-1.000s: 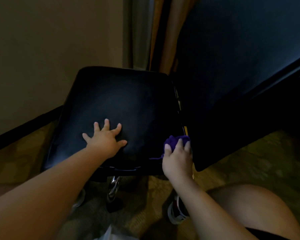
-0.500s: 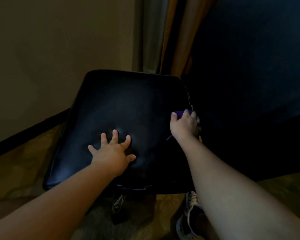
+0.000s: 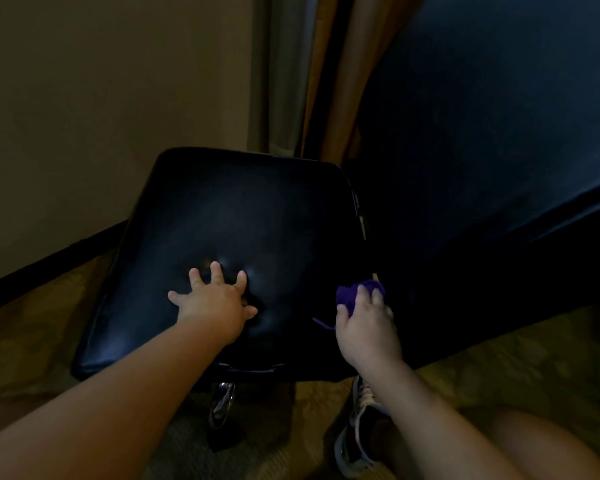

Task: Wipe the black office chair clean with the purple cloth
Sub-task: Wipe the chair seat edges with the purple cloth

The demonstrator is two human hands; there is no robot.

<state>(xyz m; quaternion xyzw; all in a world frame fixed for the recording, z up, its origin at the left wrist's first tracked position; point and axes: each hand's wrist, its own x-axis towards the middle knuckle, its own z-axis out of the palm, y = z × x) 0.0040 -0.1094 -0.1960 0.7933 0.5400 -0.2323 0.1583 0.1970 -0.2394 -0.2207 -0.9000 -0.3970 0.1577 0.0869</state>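
- Two bare hands reach onto the black office chair (image 3: 250,216), whose padded seat fills the middle of the room's dim corner.
- Far left, a plain beige wall (image 3: 101,98) comes down to a dark baseboard (image 3: 49,261), with patterned carpet (image 3: 32,341) below it.
- The left hand (image 3: 215,306) lies flat on the seat, near its front edge and a little left of middle. Its fingers are straight and spread wide, pressing a dimple into the padding and holding nothing.
- Under the seat's front edge, a shiny metal leg (image 3: 222,403) of the chair shows.
- Behind the seat's far edge hangs a curtain (image 3: 326,81) in tan and grey folds.
- The purple cloth (image 3: 352,294) is bunched into a ball at the seat's right edge, toward the front right corner. A loose thread trails off it to the left, onto the seat.
- The right hand (image 3: 366,327) grips the cloth from the near side, fingers curled over the top of it.
- Below the right wrist, a dark sneaker (image 3: 357,434) with white laces stands on the carpet, near the seat's front right corner.
- A big dark panel (image 3: 482,150) rises just beside the seat's right edge; it is too dim to tell what it is.
- A bare knee (image 3: 534,445) shows at the far right.
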